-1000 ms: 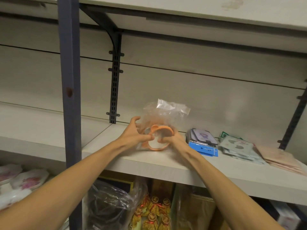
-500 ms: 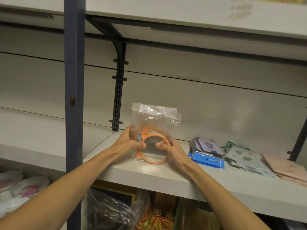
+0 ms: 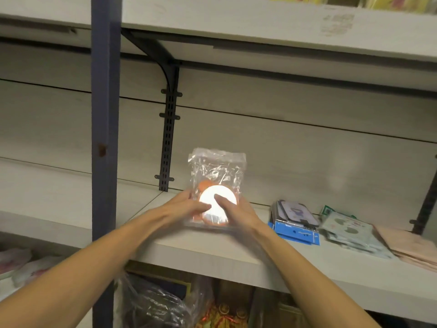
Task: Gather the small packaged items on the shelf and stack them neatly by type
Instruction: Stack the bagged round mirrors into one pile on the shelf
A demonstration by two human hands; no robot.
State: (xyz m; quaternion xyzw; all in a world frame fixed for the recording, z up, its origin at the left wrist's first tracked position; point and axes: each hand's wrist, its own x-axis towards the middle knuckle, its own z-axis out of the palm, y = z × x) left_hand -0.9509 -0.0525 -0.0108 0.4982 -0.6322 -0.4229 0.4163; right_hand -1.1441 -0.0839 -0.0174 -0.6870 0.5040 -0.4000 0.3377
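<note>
On the shelf, left hand and right hand clamp the clear bag; any label seems unreadable.

Bagged mirror upright on shelf, between both hands, card packs to its right

Clear crinkled plastic bag holding a round orange-rimmed mirror stands upright near the shelf's front edge, its glass glaring white and its lower part partly covered. To its right, well apart, a blue-edged stack of flat card packets lies flat with a pale printed face up. Just beside that stack on the right, a fanned pile of pale green printed sachets in clear wrap lies flat, its far edge overlapping a low stack of plain pinkish-beige flat packets at the frame's right edge.
</note>
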